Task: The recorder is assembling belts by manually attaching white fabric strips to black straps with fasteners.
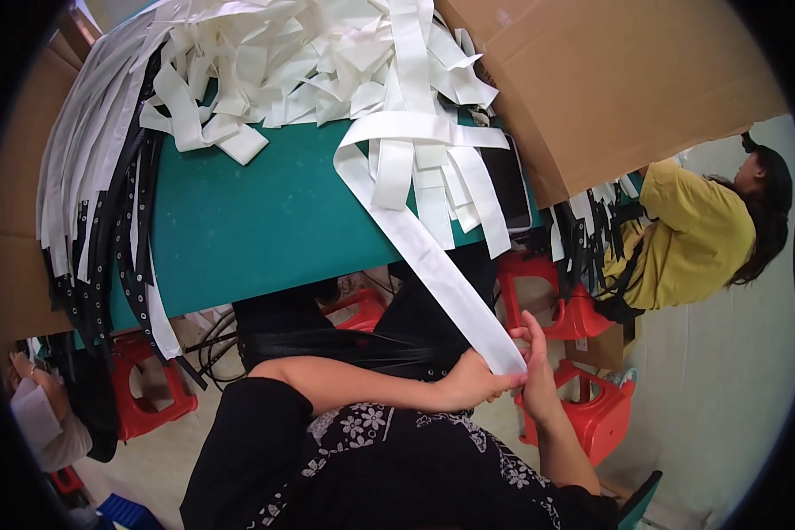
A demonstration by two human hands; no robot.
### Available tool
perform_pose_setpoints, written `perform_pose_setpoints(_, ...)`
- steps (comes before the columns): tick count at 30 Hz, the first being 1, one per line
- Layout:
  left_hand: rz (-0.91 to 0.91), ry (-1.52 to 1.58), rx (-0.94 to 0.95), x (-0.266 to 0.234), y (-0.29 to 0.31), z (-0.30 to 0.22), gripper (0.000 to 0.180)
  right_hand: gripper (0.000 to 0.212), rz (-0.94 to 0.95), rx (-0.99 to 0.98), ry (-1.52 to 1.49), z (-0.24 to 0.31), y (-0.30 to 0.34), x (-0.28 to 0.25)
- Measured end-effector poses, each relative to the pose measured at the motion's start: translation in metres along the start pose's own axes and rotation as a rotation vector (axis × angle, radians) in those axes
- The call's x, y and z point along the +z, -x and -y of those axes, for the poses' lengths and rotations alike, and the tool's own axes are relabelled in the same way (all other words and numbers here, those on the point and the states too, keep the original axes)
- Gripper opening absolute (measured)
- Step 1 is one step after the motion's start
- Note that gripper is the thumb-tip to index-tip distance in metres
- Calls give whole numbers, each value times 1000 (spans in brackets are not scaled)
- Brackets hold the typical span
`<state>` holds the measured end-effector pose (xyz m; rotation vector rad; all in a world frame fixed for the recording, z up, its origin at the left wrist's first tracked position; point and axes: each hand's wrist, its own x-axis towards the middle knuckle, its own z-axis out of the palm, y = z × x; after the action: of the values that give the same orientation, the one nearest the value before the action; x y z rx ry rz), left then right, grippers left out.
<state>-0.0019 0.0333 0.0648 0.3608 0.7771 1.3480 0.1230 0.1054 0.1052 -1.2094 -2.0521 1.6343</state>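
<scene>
A long white fabric strip point(450, 291) runs from the table down to my hands in front of my chest. My left hand point(470, 382) is closed on its near end, the thumb laid along the strip. At the same end, my right hand point(539, 375) grips the strip's edge, with its forefinger raised beside it. The strip's far part loops over shorter white strips point(393, 172) at the table's near right. Across my lap lie black strips point(353, 347), below the left forearm's far side.
A heap of white strips point(300, 62) covers the far side of the green table point(256, 212). White and black eyelet strips point(106, 194) hang at the left. A cardboard box point(609, 79) and a phone point(506, 190) are right. Red stools point(592, 411) and a person in yellow point(693, 230) are nearby.
</scene>
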Motion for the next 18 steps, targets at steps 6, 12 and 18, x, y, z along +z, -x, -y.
perform_pose_setpoints(6, -133, -1, 1, -26, -18, -42, 19, 31, 257, 232, 82, -25, 25, -43)
perform_pose_setpoints(12, -110, -22, -29, -16, -9, -27, 22, 16, 49, 187, 76, 0, 31, -21)
perform_pose_setpoints(18, -173, -50, 9, -12, 0, -19, 21, 30, 12, 379, -67, 15, 34, -24)
